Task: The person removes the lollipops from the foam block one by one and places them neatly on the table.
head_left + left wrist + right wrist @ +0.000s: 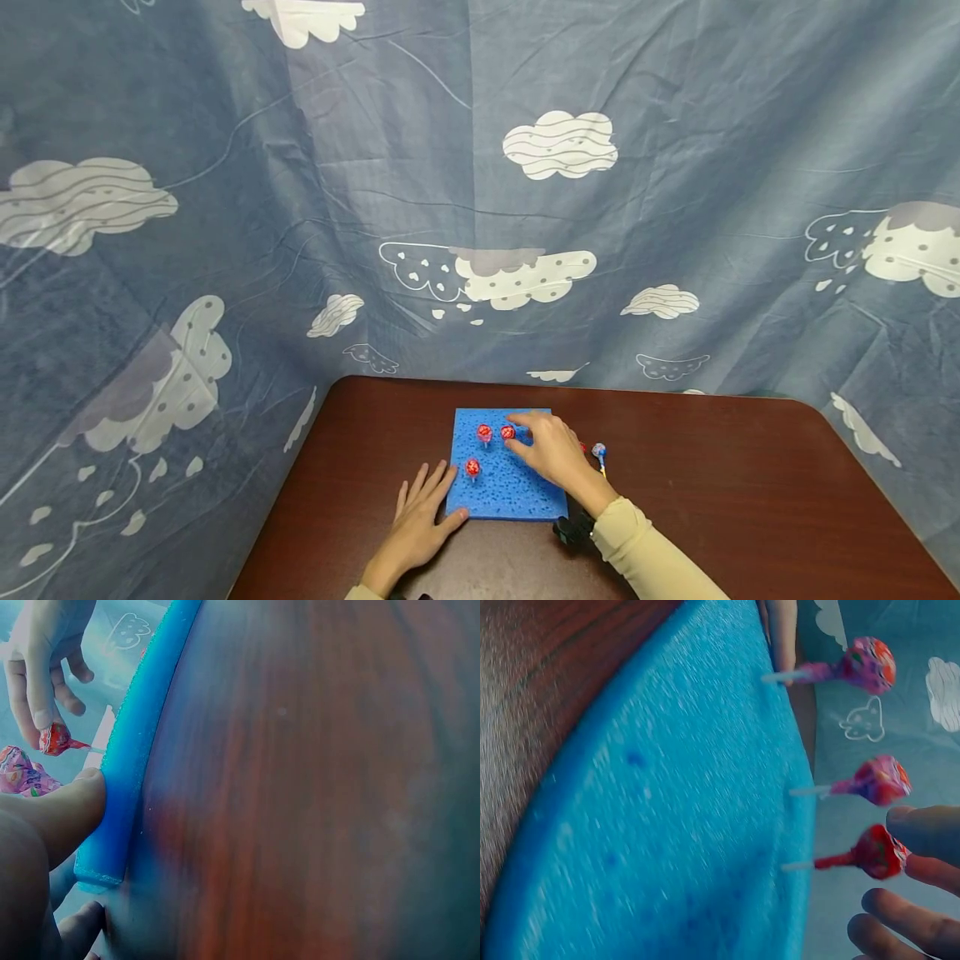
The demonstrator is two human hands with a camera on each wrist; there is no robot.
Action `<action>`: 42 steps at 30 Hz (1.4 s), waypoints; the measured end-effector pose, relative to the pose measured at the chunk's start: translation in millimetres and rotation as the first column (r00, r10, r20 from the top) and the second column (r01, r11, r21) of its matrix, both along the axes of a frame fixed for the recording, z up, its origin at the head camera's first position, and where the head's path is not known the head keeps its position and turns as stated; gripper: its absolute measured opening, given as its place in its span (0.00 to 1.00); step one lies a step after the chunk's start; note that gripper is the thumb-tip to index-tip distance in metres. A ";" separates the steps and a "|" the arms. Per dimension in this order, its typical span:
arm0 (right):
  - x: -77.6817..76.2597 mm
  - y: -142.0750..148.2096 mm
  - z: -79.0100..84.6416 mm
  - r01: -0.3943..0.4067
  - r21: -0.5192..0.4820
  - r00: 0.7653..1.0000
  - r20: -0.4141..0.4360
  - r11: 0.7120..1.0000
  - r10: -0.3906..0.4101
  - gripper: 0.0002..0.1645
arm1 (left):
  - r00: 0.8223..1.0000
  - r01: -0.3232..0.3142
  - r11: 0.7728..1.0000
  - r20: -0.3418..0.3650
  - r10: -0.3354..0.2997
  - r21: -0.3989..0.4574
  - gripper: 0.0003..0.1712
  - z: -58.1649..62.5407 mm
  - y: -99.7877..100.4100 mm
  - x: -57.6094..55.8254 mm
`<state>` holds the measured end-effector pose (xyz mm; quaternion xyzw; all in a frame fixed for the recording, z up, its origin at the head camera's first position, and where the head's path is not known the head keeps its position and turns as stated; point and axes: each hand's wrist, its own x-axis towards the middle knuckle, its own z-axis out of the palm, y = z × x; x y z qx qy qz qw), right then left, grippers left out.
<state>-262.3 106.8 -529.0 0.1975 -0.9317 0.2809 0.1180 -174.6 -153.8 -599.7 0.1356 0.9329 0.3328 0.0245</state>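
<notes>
A blue foam board lies on the table with three wrapped lollipops standing in it by their sticks. My right hand is over its back right part, thumb and forefinger apart around the red lollipop. In the right wrist view the fingertips are right at the wrapper. Two pink-and-red lollipops, one at the back and one nearer the front, stand further left. My left hand rests spread at the board's left side, its thumb against the front edge.
Right of the board, partly behind my right hand, lie a blue-wrapped lollipop and a red one. The dark brown table ends at a blue cloud-patterned curtain at the back and sides.
</notes>
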 end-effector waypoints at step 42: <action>3.9 94.9 55.4 0.175 -0.017 0.956 -0.237 0.984 -0.174 0.16 | 1.000 0.008 1.000 -0.008 -0.007 0.024 0.41 0.9 0.2 2.9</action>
